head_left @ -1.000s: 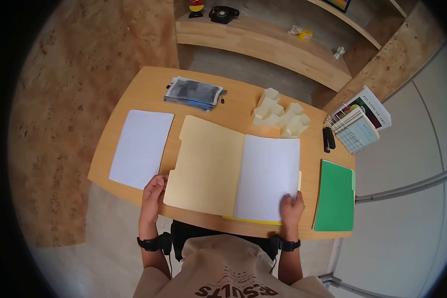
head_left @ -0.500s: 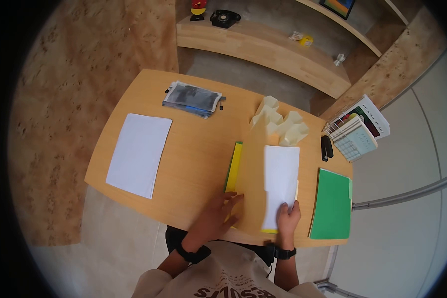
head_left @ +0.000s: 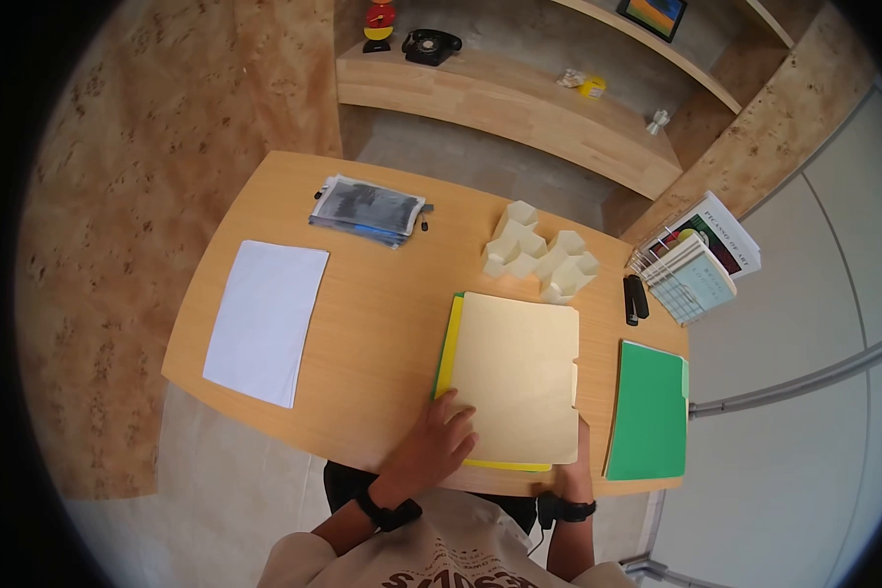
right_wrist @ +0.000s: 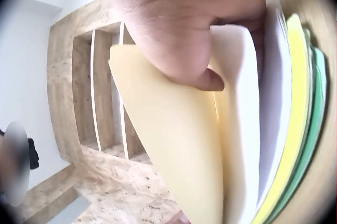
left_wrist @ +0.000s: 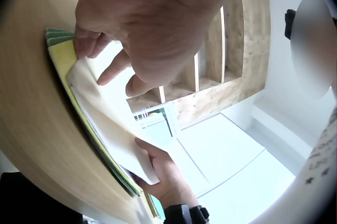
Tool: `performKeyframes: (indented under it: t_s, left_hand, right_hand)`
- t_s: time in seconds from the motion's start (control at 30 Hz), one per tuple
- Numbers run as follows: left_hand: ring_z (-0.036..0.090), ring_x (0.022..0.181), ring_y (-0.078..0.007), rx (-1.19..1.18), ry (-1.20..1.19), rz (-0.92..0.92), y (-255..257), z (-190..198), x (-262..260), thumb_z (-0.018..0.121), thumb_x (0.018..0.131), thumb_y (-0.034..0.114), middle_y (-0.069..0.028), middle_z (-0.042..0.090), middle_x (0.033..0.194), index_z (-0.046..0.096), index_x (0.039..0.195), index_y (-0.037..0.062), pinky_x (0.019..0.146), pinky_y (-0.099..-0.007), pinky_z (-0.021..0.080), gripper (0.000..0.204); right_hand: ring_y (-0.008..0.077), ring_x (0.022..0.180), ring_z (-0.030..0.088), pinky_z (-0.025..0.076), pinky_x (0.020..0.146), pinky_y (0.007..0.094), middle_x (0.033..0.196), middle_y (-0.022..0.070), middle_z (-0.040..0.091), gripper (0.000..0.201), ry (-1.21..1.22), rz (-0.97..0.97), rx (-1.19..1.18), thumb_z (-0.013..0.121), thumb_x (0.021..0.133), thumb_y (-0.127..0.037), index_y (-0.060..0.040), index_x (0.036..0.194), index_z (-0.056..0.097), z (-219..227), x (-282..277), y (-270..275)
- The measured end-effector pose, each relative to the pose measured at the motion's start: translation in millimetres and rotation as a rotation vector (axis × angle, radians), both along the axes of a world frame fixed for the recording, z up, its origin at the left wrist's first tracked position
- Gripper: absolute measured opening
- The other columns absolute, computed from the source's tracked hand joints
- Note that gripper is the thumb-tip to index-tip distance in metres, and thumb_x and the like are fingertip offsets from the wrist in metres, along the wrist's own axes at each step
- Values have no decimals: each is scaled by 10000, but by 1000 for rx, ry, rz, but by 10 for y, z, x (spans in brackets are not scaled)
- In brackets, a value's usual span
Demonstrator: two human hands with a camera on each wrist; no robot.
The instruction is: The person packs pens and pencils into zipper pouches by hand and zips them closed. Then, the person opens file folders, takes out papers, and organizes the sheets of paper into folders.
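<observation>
In the head view a cream folder [head_left: 519,372] lies with its cover down over a yellow folder [head_left: 446,367] with green beneath. My left hand [head_left: 423,453] touches the cream folder's lower left edge, fingers spread and fairly straight. At the lower right, my right hand [head_left: 574,476] is partly hidden by the cover. The right wrist view has the right hand [right_wrist: 184,29] between the raised cream cover [right_wrist: 174,124] and white sheets [right_wrist: 245,124], its thumb inside and its fingers round the sheets' edge. Both hands are on the folder in the left wrist view.
White paper [head_left: 266,323] lies at the desk's left, a zip pouch [head_left: 367,208] at the back. Cream hexagonal holders [head_left: 544,257] stand behind the folders. To the right are a black stapler [head_left: 636,300], a green folder [head_left: 649,412] and a rack of books [head_left: 691,279].
The cream folder's left cover has swung over to the right and now covers the white sheets. My left hand moved right with it, while my right hand stayed at the lower right edge.
</observation>
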State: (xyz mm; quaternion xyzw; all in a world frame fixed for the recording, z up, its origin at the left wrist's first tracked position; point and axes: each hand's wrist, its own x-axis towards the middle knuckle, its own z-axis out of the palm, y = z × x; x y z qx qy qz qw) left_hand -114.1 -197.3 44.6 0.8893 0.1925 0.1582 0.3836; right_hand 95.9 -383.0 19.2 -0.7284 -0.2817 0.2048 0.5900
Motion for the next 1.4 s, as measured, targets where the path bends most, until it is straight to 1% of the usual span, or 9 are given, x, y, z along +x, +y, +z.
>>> performKeyframes:
  t_s: [0.1, 0.27, 0.37, 0.43, 0.73, 0.87, 0.93, 1.2, 1.4]
  left_hand:
    - [447, 1333, -481, -57, 36, 32, 10, -22, 23, 653, 996, 283, -298, 402, 1501, 597, 1335, 32, 1138, -519, 404, 425]
    - [463, 1322, -497, -61, 42, 69, -12, -72, 48, 663, 985, 264, -335, 457, 1420, 575, 1332, -16, 1113, -524, 436, 454]
    - [522, 1296, -421, -213, -134, 175, -5, -199, 97, 684, 979, 219, -302, 487, 1403, 509, 1398, -18, 1065, -476, 487, 512]
    - [584, 1173, -272, -667, -108, 318, 41, -124, 159, 674, 988, 182, -185, 569, 1317, 430, 1468, 11, 991, -393, 503, 565]
    - [655, 828, -199, -740, 178, 93, 136, -71, 258, 651, 1015, 236, -104, 687, 983, 536, 1378, -4, 811, -364, 561, 451]
    - [688, 834, -246, -524, 111, 64, 98, 21, 271, 611, 1037, 290, -160, 709, 963, 574, 1335, 4, 795, -386, 557, 414]
    - [711, 912, -335, -688, -247, 74, 89, -140, 298, 593, 1046, 322, -220, 723, 1007, 585, 1323, 6, 799, -411, 556, 420]
    - [630, 1209, -357, -411, -5, 29, 18, 560, 257, 585, 1043, 258, -223, 653, 1299, 565, 1334, -11, 1036, -403, 473, 397]
    - [607, 1222, -360, -412, -213, -21, -70, 104, 388, 619, 1022, 231, -211, 628, 1294, 532, 1344, -17, 1074, -402, 449, 416]
  right_hand:
    - [88, 846, 634, 533, 738, 268, 907, 28, 694, 236, 316, -164, 49, 617, 1044, -203, 15, 1110, 677, 135, 111, -89]
    - [84, 806, 629, 524, 724, 252, 892, 32, 692, 250, 34, -281, -112, 606, 1053, -201, 14, 1169, 661, 145, 169, -263]
    - [109, 787, 635, 533, 706, 268, 877, 38, 691, 269, -91, -259, -227, 664, 1005, -151, 10, 1218, 636, -39, 139, -324]
    - [135, 806, 652, 548, 727, 280, 924, 56, 707, 294, -108, -292, -331, 700, 963, -112, 4, 1225, 634, -80, 125, -285]
    - [139, 924, 613, 504, 820, 286, 1062, 109, 674, 317, -45, -318, -215, 691, 934, -24, 38, 1223, 578, -101, 95, -346]
    - [84, 946, 468, 426, 844, 239, 1024, -13, 467, 292, -8, -323, 40, 647, 936, 59, -35, 1170, 499, -1, 8, -355]
    - [81, 928, 434, 406, 853, 241, 1001, -23, 429, 334, 116, -320, 205, 669, 915, 73, -68, 1154, 484, 230, -28, -291]
    - [73, 911, 484, 423, 835, 243, 979, -31, 495, 341, 228, -346, 410, 648, 921, 75, -62, 1212, 534, -51, -40, -334]
    - [99, 916, 542, 454, 811, 274, 1009, -10, 564, 193, 136, -396, 366, 580, 1030, -72, -32, 1217, 559, 200, -172, -157]
